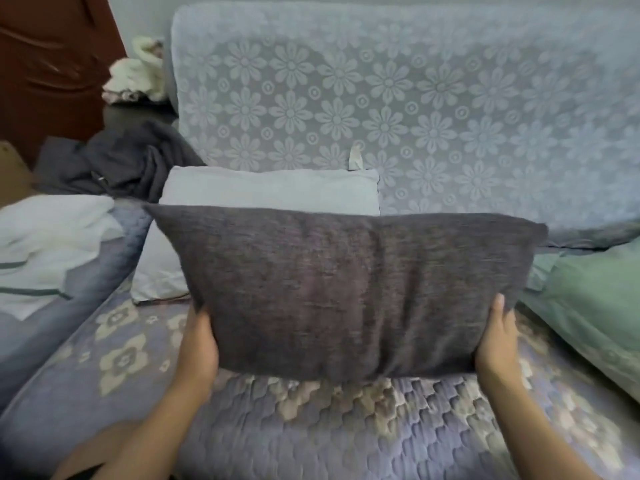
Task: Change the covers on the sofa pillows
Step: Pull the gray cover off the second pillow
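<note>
We hold the dark grey pillow (346, 289) upright over the sofa seat (311, 427), left hand (199, 344) and right hand (497, 341) gripping its lower corners; our fingers hide behind it, which masks most of the pale pillow (270, 188)

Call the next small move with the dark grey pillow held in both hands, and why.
Probably set the dark grey pillow down upright against the floral backrest, next to the light grey pillow. The left hand and right hand grip its lower corners and hold it just above the quilted seat. It looks filled and covered, though no zipper shows, so closure can't be confirmed.
</note>
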